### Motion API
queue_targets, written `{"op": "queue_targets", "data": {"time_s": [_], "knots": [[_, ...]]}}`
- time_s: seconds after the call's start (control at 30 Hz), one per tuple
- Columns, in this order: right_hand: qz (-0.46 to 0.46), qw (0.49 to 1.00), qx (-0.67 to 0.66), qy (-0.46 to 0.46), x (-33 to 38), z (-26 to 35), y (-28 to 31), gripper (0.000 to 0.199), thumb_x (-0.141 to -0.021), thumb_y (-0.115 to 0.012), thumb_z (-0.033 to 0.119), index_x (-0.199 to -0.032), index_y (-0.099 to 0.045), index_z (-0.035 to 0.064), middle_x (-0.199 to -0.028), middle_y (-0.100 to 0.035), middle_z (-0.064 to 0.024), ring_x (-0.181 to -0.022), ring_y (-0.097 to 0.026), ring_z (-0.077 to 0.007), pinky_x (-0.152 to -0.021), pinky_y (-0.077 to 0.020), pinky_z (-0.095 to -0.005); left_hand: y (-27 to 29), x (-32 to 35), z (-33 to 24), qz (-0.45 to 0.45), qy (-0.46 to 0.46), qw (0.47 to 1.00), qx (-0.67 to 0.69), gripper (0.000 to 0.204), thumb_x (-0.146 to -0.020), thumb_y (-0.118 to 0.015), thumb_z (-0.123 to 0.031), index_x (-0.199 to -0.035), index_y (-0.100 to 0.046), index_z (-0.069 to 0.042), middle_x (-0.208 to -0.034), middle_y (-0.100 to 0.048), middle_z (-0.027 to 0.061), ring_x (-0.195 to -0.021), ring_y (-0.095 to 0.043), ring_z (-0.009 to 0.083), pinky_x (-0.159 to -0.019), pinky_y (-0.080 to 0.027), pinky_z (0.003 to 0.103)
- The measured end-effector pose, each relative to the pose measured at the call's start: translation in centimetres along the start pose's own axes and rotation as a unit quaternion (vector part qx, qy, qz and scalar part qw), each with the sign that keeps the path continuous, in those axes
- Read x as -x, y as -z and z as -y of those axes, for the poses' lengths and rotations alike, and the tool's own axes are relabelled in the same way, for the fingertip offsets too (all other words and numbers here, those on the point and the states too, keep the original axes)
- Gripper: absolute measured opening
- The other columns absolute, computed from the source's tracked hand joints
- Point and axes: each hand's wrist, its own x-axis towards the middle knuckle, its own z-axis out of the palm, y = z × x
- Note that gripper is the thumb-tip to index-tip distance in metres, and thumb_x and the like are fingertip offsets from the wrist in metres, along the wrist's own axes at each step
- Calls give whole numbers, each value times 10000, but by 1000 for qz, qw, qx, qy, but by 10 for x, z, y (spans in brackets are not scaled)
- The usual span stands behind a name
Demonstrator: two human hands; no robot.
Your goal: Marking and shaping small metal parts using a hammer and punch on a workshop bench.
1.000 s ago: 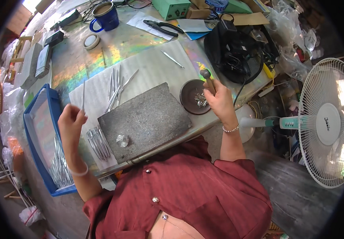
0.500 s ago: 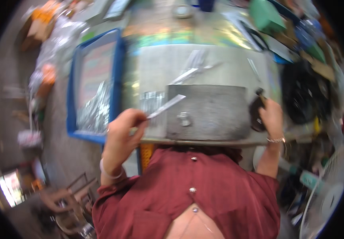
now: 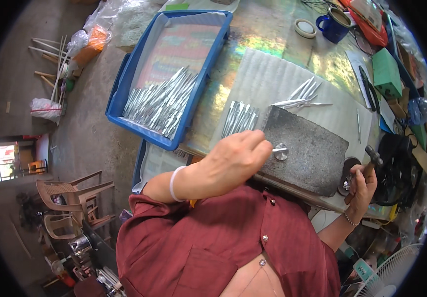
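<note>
Two bare hands reach over a cluttered counter (image 3: 268, 32). The left hand's (image 3: 240, 156) fingers are pinched narrow, apparently on a thin metal strip (image 3: 276, 149) whose bright end shows just beyond them, at a small round metal piece (image 3: 281, 155) on a dark stone block (image 3: 310, 153); the block probably serves as a firm, flat base. The right hand's (image 3: 363, 188) fingers wrap a hammer (image 3: 374, 156), head up, likely keeping it clear of the dark bowl (image 3: 350, 163) just beside them, where small shiny bits (image 3: 346, 183) sit within easy reach. Beyond the left fingers, a neat bundle of strips (image 3: 240, 118) lies on a pale sheet (image 3: 268, 69), perhaps aligned for easy grasping; a looser group (image 3: 302, 94) lies farther off. Left of those fingers, a blue tray (image 3: 189, 116) contains a heap of similar strips (image 3: 161, 106), its raised walls likely keeping them together.
</note>
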Motion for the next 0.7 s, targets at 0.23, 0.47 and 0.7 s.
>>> {"op": "queue_targets", "data": {"time_s": [0.23, 0.47, 0.7], "knots": [[138, 983, -119, 14, 3, 6, -26, 103, -875, -540, 30, -923, -451, 48, -769, -527, -83, -390, -320, -10, -343, -258, -146, 8, -10, -27, -24, -43, 994, -95, 130, -710, -553, -89, -799, -497, -14, -745, -445, 87, -680, -515, 223, -602, -441, 314], [187, 972, -145, 1, 7, 8, -56, 136, -867, -578, 20, -920, -454, 37, -782, -536, -94, -384, -325, -22, -333, -265, -153, -11, -21, -6, 19, -27, 992, -123, 92, -717, -562, -102, -729, -506, -29, -758, -495, 93, -719, -550, 217, -614, -464, 315], [184, 970, -153, -36, 21, 19, -77, 146, -835, -592, -25, -940, -495, 4, -778, -567, -127, -381, -348, -52, -336, -270, -176, -33, -34, 20, 0, -36, 998, 54, 109, -736, -578, -72, -785, -503, -9, -819, -521, 130, -737, -570, 298, -645, -477, 381]]}}
